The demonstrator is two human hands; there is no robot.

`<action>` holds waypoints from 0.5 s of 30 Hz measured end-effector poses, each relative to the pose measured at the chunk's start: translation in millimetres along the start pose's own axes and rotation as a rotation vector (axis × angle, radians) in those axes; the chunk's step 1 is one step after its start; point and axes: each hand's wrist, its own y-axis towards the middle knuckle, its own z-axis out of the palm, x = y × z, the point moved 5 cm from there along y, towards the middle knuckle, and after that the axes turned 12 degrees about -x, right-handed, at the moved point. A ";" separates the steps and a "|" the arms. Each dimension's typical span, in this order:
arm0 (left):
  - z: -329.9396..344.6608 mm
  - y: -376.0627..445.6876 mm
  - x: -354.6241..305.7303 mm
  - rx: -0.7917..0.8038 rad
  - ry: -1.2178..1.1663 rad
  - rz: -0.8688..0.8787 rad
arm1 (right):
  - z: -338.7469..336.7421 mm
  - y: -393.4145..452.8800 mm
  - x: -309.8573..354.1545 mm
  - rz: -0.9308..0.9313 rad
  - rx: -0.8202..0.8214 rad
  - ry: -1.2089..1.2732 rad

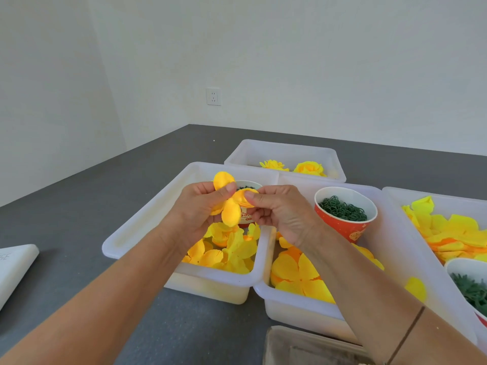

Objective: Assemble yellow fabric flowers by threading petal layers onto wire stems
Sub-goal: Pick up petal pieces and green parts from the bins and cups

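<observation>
Both hands hold a yellow fabric petal layer [230,212] above the left white bin [147,214]. My left hand [200,206] grips its left side, thumb on top. My right hand [279,209] pinches one petal at the right between thumb and fingers. Loose small yellow petals [232,251] lie in that bin below. Larger petal layers [300,275] fill the middle bin [297,306]. No wire stem shows in either hand.
A red paper cup [345,225] of dark green rings stands in the middle bin. A far bin [284,151] holds two finished yellow flowers [308,168]. The right bin [448,201] holds more petals and a cup of green parts [471,288]. A white object [13,267] lies at left.
</observation>
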 end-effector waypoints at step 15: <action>-1.4 0.1 1.5 -0.174 0.119 0.083 | -2.0 -0.7 -2.3 -0.045 -0.188 0.021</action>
